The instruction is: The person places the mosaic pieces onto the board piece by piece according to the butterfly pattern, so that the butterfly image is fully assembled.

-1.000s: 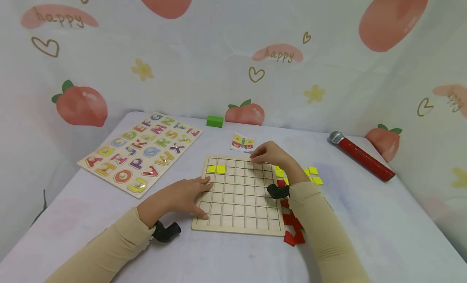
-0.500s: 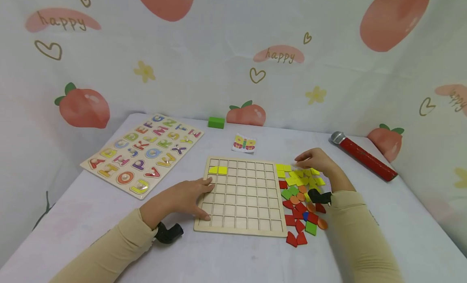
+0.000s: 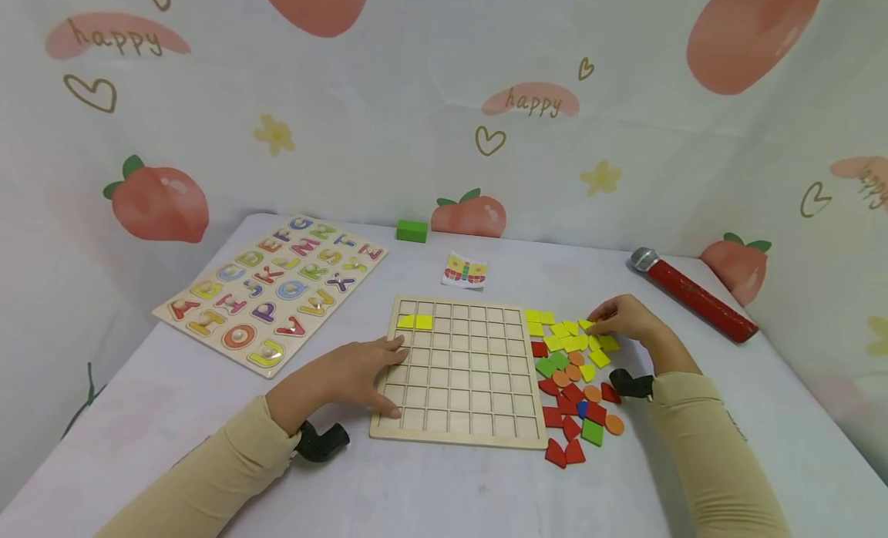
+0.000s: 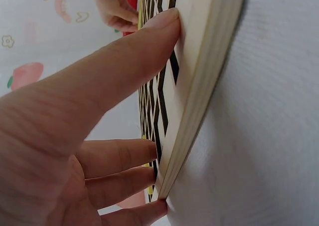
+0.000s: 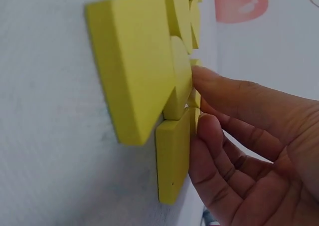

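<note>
My left hand (image 3: 347, 376) rests on the left edge of the wooden grid board (image 3: 454, 441), thumb and fingers spread. In the left wrist view, the thumb (image 4: 134, 49) lies across the board's frame (image 4: 192, 101) and the other fingertips touch its side. Two yellow tiles, one a square (image 3: 424, 322), sit in the grid's upper left cells. Right of the board, my right hand (image 3: 634, 326) reaches into loose yellow tiles. Its thumb and curled fingers pinch a small yellow tile (image 5: 196, 99), partly hidden by other yellow tiles (image 5: 174, 156).
Red (image 3: 551, 417), green and orange pieces (image 3: 613, 425) lie loose right of the board. A picture card (image 3: 465, 271) and a green block (image 3: 412, 231) are behind it. An alphabet puzzle (image 3: 267, 291) lies left; a red toy microphone (image 3: 697, 299) lies far right.
My right hand has moved right from above the board's upper right, then down to the yellow tiles. The left hand has stayed on the board's edge.
</note>
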Demonstrator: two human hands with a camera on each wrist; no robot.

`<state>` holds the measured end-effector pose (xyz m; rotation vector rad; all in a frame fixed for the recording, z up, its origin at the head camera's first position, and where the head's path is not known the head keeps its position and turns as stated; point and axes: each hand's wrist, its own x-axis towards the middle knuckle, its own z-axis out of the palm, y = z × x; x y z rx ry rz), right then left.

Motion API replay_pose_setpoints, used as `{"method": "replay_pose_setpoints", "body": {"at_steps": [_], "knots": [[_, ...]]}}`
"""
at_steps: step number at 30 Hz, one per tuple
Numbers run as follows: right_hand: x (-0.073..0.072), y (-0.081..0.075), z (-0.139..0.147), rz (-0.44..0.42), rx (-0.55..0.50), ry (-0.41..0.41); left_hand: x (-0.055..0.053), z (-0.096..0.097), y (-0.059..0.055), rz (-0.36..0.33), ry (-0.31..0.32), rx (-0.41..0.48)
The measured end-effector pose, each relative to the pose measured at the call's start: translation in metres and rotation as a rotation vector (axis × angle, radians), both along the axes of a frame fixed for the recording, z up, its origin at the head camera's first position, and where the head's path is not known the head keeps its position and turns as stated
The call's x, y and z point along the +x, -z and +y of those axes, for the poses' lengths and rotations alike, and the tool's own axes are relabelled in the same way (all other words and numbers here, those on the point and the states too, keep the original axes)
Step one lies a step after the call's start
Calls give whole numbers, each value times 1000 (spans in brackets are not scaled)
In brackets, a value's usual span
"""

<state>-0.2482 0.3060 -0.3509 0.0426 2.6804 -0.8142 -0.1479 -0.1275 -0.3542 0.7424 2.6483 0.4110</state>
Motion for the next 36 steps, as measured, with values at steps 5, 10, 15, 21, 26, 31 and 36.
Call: {"method": "replay_pose_setpoints", "body": {"at_steps": [5,10,15,21,26,31,36], "knots": [[-1,2,0,-5,10,7,-1,0,-1,3,6,-3],[-2,1,1,-5,18,-21,-1,1,-2,-2,9,-6],[-4,-1,1,-12,27,-70,-1,0,-3,-1,10,-6],[-9,-1,1,-23,53,-97,-1,0,-3,-1,7,-5],[-11,-1,-1,-36,46,-86,-1,1,-3,-16,-7,-6],[-8,1,-6,-13,-2,-54,0,1,-2,-10,-10,-6],[-4,-3,-18,38,-29,-39,1,0,-3,-9,-5,2]]}}
